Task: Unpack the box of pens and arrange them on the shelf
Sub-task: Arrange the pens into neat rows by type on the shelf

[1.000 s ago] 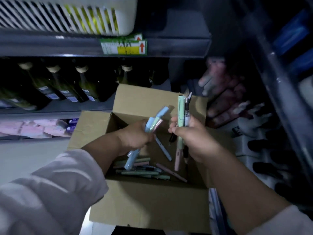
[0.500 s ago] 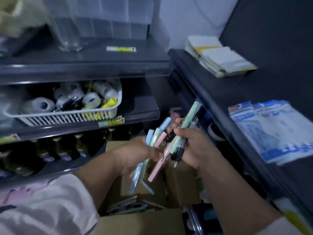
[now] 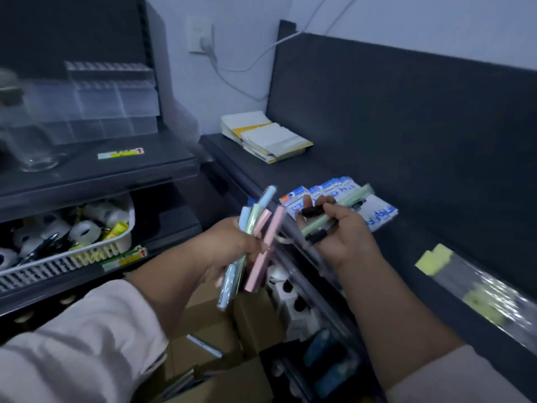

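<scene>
My left hand (image 3: 229, 245) grips a bundle of pastel pens (image 3: 258, 228), blue, green and pink, held upright above the box. My right hand (image 3: 343, 231) holds a green pen (image 3: 345, 203) and black pens (image 3: 312, 211), pointing right over the dark shelf (image 3: 334, 170) on the right. The open cardboard box (image 3: 220, 382) sits low in front of me, mostly hidden by my arms, with a few pens showing inside.
White and blue packets (image 3: 377, 212) lie on the right shelf under my right hand. A stack of notepads (image 3: 267, 138) sits further back. Clear acrylic organisers (image 3: 110, 106) and a glass stand on the left shelf, a white basket (image 3: 72, 251) of tape rolls below.
My view has risen from the box to the shelves. Both hands lifted with their pens; the right hand moved right over the shelf, apart from the left.
</scene>
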The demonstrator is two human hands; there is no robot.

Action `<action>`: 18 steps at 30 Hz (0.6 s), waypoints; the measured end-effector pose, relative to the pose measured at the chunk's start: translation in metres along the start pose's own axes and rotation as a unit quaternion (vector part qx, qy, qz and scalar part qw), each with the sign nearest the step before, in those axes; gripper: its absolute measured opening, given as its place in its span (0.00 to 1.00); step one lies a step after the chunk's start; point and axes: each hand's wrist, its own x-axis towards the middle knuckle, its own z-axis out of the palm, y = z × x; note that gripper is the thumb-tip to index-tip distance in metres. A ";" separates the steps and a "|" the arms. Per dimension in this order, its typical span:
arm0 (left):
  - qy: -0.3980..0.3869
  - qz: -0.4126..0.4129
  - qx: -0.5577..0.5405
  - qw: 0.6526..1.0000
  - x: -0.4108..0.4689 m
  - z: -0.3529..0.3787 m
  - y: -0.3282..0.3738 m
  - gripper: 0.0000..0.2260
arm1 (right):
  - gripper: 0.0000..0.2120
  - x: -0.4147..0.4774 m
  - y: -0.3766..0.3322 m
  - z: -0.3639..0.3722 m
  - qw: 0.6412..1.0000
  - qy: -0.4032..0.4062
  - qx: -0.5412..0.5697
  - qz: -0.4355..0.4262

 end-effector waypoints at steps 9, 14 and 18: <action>0.018 0.000 -0.169 0.986 0.006 0.123 0.034 0.05 | 0.09 -0.065 -0.077 -0.072 0.987 0.081 -0.140 0.004; -0.016 -0.018 -0.214 0.976 0.000 0.217 0.041 0.04 | 0.06 -0.113 -0.121 -0.123 0.964 0.106 -0.242 0.000; -0.038 0.009 -0.242 0.970 -0.014 0.282 0.047 0.05 | 0.13 -0.145 -0.151 -0.159 0.965 0.105 -0.241 0.006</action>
